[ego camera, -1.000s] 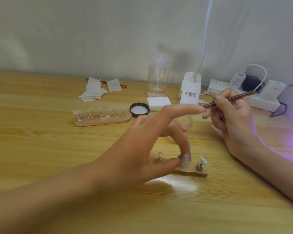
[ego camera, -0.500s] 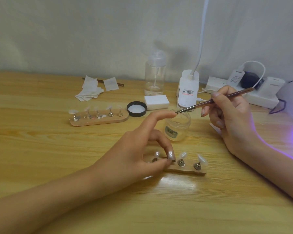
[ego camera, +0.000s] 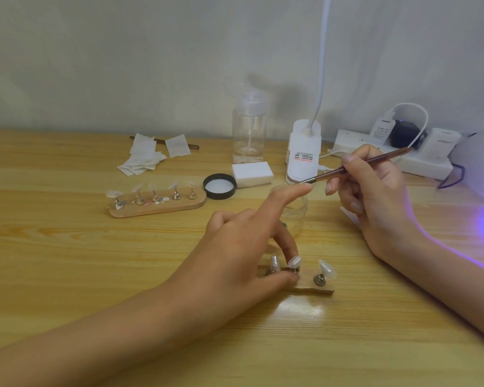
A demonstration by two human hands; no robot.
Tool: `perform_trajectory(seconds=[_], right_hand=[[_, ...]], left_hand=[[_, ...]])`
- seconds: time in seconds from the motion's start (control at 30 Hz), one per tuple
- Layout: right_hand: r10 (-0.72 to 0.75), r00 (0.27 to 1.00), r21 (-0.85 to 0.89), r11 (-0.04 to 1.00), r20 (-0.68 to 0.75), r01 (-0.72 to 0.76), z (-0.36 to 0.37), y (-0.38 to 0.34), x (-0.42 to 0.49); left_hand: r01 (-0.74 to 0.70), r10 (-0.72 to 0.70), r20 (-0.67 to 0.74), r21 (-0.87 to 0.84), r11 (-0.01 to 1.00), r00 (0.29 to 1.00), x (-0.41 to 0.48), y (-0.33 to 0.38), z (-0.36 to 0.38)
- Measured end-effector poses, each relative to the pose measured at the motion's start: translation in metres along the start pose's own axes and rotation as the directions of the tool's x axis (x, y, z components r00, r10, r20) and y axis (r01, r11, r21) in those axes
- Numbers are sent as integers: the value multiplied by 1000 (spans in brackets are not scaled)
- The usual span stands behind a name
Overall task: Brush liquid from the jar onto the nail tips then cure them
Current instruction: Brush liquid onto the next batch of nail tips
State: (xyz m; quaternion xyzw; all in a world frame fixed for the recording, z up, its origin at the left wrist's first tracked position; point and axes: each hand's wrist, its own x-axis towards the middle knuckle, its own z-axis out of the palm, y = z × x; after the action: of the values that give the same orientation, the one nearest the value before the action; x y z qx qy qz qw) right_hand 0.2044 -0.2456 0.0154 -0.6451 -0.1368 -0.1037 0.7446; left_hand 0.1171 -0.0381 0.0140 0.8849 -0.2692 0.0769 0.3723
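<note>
A short wooden holder [ego camera: 320,289] near me carries three clear nail tips on metal stands. My left hand [ego camera: 243,247] pinches the middle stand [ego camera: 294,264] between thumb and middle finger, its index finger stretched out toward the jar. The left tip [ego camera: 274,264] and the right tip [ego camera: 326,268] stand free. The clear glass jar [ego camera: 298,216] sits open just behind, partly hidden by that index finger. My right hand [ego camera: 375,191] holds a thin brush [ego camera: 361,166] like a pen, its tip hovering over the jar's mouth.
A longer wooden holder [ego camera: 157,205] with several tips lies at the left. The black jar lid [ego camera: 220,186], a white block [ego camera: 252,174], a clear pump bottle [ego camera: 249,129], a white lamp base [ego camera: 303,155] and paper wipes [ego camera: 144,157] lie behind. A power strip [ego camera: 422,163] and a purple-glowing curing lamp [ego camera: 479,163] are at the right.
My left hand has come down onto the near holder and shifted right, now pinching the middle stand. The brush has stayed above the jar.
</note>
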Motion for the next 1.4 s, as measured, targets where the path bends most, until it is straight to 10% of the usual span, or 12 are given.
perform_trajectory(seconds=[0.43, 0.57, 0.8, 1.4], right_hand=[[10, 1000, 64, 998, -5, -9, -1, 3, 2], [38, 999, 46, 998, -34, -36, -1, 2, 3], [53, 998, 37, 998, -26, -52, -2, -2, -1], [0, 1000, 43, 999, 12, 0, -1, 0, 0]], left_hand=[[-426, 493, -60, 420, 801, 868, -5, 20, -10], [-179, 199, -172, 123, 976, 965, 17, 23, -46], [-157, 52, -311, -323, 933, 949, 42, -19, -45], [-56, -78, -264, -464, 884, 961, 43, -54, -17]])
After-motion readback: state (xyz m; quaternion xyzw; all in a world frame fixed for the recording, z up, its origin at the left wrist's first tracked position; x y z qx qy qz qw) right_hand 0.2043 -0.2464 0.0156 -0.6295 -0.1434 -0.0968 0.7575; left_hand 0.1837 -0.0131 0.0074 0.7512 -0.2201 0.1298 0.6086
